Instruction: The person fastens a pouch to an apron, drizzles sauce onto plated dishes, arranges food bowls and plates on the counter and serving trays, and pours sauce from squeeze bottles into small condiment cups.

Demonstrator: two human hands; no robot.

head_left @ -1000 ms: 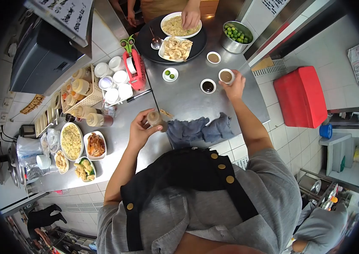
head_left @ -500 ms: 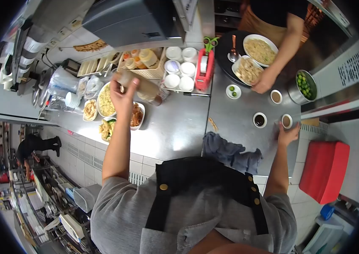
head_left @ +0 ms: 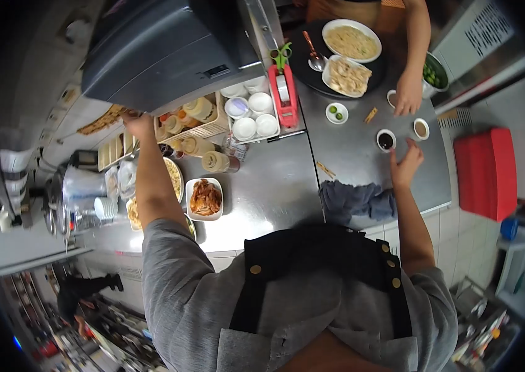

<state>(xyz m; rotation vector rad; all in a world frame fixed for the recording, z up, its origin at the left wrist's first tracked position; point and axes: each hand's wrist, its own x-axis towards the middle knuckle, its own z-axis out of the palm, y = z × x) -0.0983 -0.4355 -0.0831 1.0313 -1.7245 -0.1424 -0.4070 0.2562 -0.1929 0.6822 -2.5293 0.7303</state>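
Note:
My left hand (head_left: 138, 124) reaches to the wall under the dark machine, its fingers pinched at the end of a row of wooden clothespins (head_left: 101, 119). Over the right counter, my right hand (head_left: 406, 163) is open and holds nothing. Its fingertips are close to a small dish of brown sauce (head_left: 421, 129) and a dish of dark sauce (head_left: 386, 140). Two squeeze bottles stand on the left counter, the nearer bottle (head_left: 218, 162) beside a white bowl of reddish-brown food (head_left: 205, 198). Loose clothespins (head_left: 326, 170) lie on the right counter.
Opposite, a co-worker's hand (head_left: 408, 93) reaches over a sauce dish. A black tray (head_left: 307, 68) bears a noodle plate, a bowl and a spoon. A grey cloth (head_left: 361, 201) lies at the front edge. White cups (head_left: 244, 128) and a red tape dispenser (head_left: 283, 99) stand mid-counter.
My left hand has left the squeeze bottle, now upright on the counter, and moved to the clothespins. My right hand has let go of the brown sauce dish. The co-worker's hand has left the bowl.

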